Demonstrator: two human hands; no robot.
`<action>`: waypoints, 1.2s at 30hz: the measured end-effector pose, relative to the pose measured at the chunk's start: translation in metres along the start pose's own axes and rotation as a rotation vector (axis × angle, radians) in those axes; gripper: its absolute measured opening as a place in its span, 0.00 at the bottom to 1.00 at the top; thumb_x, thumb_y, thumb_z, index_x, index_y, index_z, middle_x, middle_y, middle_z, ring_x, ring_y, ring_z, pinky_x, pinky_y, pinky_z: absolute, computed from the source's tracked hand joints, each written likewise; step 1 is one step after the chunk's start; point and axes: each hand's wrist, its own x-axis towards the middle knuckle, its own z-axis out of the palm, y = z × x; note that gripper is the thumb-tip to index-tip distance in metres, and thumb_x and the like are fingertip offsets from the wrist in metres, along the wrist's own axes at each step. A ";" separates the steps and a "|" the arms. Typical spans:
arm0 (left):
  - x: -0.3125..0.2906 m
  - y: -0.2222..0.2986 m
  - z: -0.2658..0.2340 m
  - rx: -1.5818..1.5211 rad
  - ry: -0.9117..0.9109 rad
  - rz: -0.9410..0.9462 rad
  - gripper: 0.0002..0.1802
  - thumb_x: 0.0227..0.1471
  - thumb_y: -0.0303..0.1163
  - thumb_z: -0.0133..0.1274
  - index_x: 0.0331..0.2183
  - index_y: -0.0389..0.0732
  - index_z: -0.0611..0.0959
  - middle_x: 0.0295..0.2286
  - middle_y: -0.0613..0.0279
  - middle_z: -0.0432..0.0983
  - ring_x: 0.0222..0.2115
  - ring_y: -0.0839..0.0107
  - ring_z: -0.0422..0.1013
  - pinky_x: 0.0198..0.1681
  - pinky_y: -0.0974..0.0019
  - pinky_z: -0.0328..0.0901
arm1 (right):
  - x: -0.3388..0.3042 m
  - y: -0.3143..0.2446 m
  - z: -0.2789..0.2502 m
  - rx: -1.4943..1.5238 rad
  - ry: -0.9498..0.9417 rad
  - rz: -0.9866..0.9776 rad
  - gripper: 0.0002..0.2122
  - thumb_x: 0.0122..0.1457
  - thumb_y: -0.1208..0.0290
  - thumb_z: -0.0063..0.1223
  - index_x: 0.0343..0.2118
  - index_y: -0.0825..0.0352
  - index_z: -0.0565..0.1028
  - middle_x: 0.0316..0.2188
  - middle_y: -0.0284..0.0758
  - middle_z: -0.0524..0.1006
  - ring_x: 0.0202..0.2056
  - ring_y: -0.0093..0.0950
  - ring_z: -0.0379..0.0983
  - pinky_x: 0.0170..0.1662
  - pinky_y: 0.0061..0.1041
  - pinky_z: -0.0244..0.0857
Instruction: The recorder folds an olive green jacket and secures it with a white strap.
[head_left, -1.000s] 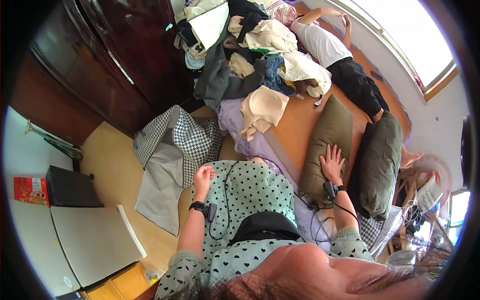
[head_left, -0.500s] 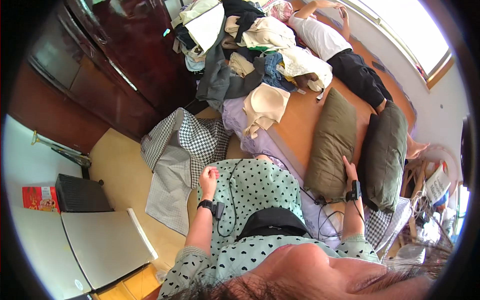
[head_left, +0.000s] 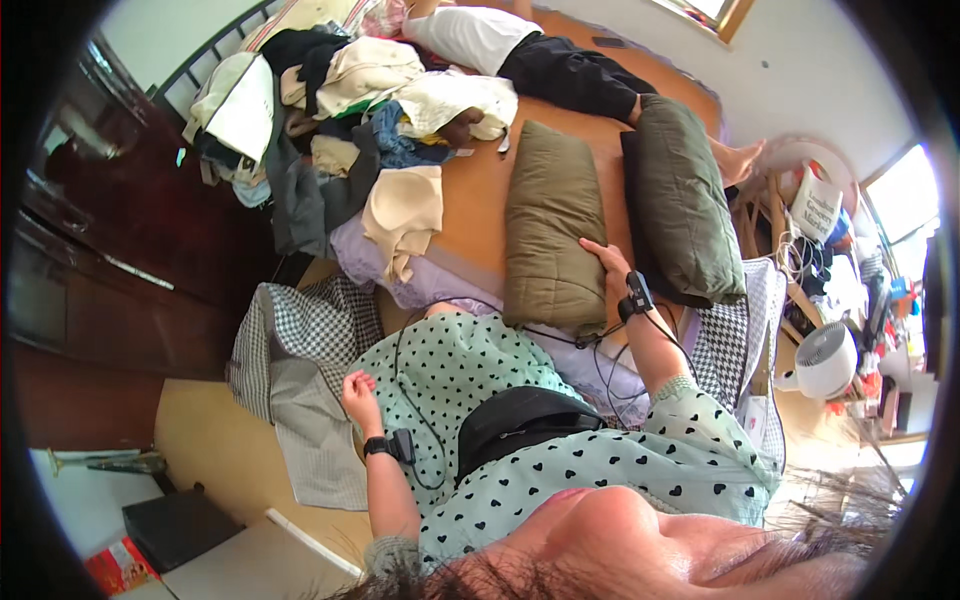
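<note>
My left hand [head_left: 358, 393] hangs beside my heart-print dress [head_left: 480, 345], its fingers curled in and nothing visible in them. My right hand [head_left: 606, 264] lies against the right side of an olive-green quilted bundle [head_left: 553, 225], fingers stretched out and touching its surface. This long folded bundle rests on the orange mat [head_left: 470, 215] of the bed. A second, darker green quilted bundle [head_left: 685, 205] stands just to its right, beside my right hand and apart from it. Both wrists wear black devices with a cable.
A heap of clothes [head_left: 355, 85] covers the bed's far left, with a beige garment [head_left: 403, 212] nearer. Someone in black trousers [head_left: 575, 72] lies at the back. A houndstooth cover [head_left: 300, 330] hangs at left by the dark cabinet [head_left: 120, 240]. A white fan [head_left: 826, 358] stands right.
My view has swung to the right, so the bed and bundles appear further left. My right hand stays at the olive bundle; my left stays curled by the dress.
</note>
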 end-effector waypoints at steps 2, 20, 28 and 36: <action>-0.001 0.003 0.002 0.014 -0.018 0.021 0.09 0.56 0.24 0.41 0.33 0.32 0.76 0.26 0.57 0.76 0.24 0.71 0.73 0.28 0.69 0.69 | 0.002 0.000 -0.007 -0.009 -0.009 0.005 0.29 0.41 0.62 0.69 0.42 0.77 0.71 0.36 0.44 0.76 0.35 0.35 0.75 0.39 0.33 0.68; 0.002 0.018 0.009 0.000 -0.061 0.012 0.09 0.55 0.24 0.40 0.33 0.32 0.76 0.27 0.57 0.75 0.24 0.72 0.72 0.29 0.71 0.69 | -0.120 -0.223 -0.141 -0.145 0.053 -0.774 0.09 0.54 0.71 0.49 0.36 0.66 0.77 0.32 0.30 0.76 0.44 0.19 0.68 0.50 0.20 0.60; 0.001 0.012 0.007 0.024 -0.087 0.027 0.09 0.55 0.23 0.41 0.34 0.32 0.76 0.27 0.57 0.75 0.24 0.72 0.72 0.30 0.71 0.69 | -0.155 -0.259 -0.211 0.046 0.028 -0.535 0.17 0.50 0.63 0.59 0.40 0.68 0.74 0.35 0.37 0.78 0.34 0.28 0.76 0.41 0.27 0.69; 0.002 0.011 0.010 0.100 -0.101 0.067 0.08 0.54 0.21 0.42 0.32 0.31 0.76 0.25 0.57 0.75 0.24 0.71 0.73 0.29 0.70 0.69 | -0.007 -0.146 -0.278 -0.335 0.109 -0.196 0.21 0.50 0.63 0.60 0.45 0.71 0.73 0.37 0.39 0.78 0.33 0.28 0.76 0.35 0.29 0.69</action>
